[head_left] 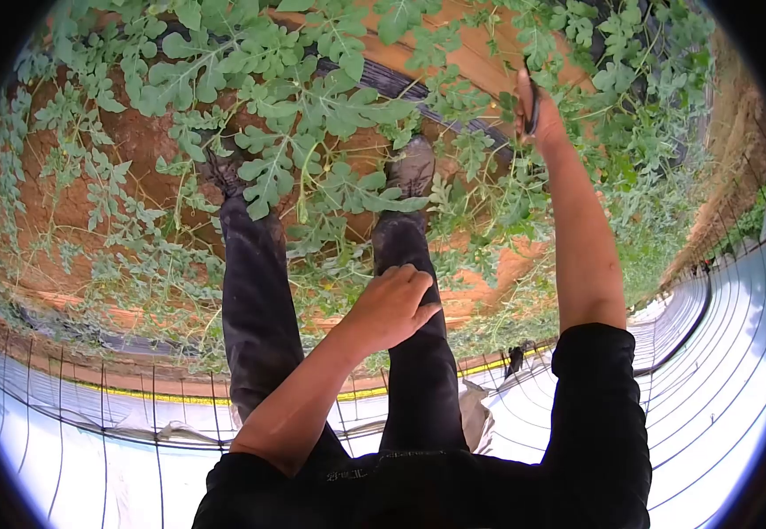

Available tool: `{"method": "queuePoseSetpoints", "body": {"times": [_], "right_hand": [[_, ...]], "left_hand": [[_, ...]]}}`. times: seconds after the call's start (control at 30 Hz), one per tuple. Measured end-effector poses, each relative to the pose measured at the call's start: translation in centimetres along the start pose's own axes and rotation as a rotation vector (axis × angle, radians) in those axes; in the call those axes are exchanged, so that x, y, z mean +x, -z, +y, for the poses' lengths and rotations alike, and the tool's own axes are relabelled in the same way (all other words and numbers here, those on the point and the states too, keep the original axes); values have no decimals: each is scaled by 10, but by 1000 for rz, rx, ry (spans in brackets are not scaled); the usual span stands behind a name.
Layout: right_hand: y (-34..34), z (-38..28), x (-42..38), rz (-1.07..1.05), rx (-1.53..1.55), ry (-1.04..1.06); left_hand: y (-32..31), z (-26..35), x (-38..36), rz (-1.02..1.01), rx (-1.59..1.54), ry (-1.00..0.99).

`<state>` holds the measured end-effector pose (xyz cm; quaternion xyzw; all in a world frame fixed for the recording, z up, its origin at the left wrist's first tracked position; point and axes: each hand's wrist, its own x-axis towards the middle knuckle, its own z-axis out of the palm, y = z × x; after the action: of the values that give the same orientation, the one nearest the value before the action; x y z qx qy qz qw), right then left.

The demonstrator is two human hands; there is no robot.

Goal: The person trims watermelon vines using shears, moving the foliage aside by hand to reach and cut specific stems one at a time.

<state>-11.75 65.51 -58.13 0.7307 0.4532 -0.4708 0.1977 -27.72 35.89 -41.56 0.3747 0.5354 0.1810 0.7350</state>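
Observation:
My right hand (539, 113) reaches in among the watermelon vines (511, 198). Its fingers are closed on a slim black hand tool (534, 108), whose exact kind I cannot make out. Leaves and stems surround this hand. My left hand (392, 307) is in front of my right leg (409, 353), close to the knee. Its fingers are curled in, with the thumb a little apart, and nothing shows in them. Lobed watermelon leaves (268, 167) hang between my two feet.
My shoes (412, 167) stand on brown soil (136, 150) among trailing vines. Dark plastic mulch film (392, 81) runs along the bed beyond them. A ribbed translucent greenhouse cover (709, 353) curves round the lower edge, with a yellow line (136, 393) along it.

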Motion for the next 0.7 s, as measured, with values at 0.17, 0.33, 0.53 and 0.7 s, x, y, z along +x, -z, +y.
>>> {"method": "queuePoseSetpoints", "body": {"times": [0.17,0.33,0.53,0.7], "right_hand": [[40,-12,9,-86,491,-75],[87,12,12,-71,668,-66],[101,48,2,-236,888,-105],[72,64,-7,-89,1108,-34]], "left_hand": [[2,-2,1,5,30,28],[-3,-6,2,-10,4,11],[-13,-11,4,32,-21,-11],[-16,-12,7,-1,-2,11]]}}
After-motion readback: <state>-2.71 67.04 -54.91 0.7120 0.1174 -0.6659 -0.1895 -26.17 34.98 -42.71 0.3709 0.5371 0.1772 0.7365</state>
